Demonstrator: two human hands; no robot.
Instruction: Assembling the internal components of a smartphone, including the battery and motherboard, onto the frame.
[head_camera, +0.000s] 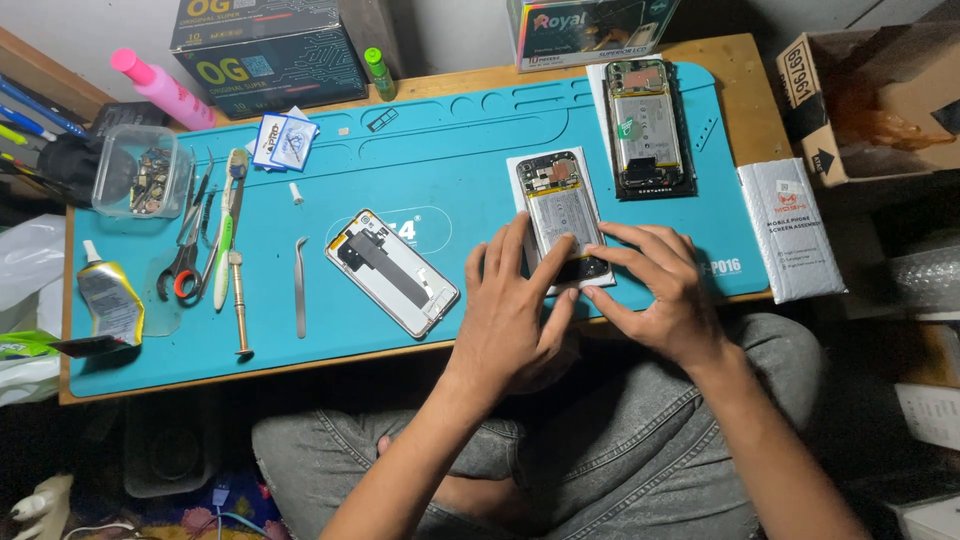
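Observation:
An opened phone with its battery and circuit board showing lies on a white sheet on the turquoise work mat. My left hand rests on the phone's lower left side, fingers spread over its edge. My right hand presses on the phone's lower right end, fingertips on its bottom part. To the left lies a detached white back cover, inner side up. A second opened phone sits at the mat's far right.
Tweezers, a screwdriver, scissors and a toothbrush lie at the left. A glue tube, a clear box of small parts, a pink bottle, dark boxes and a white packet surround the mat.

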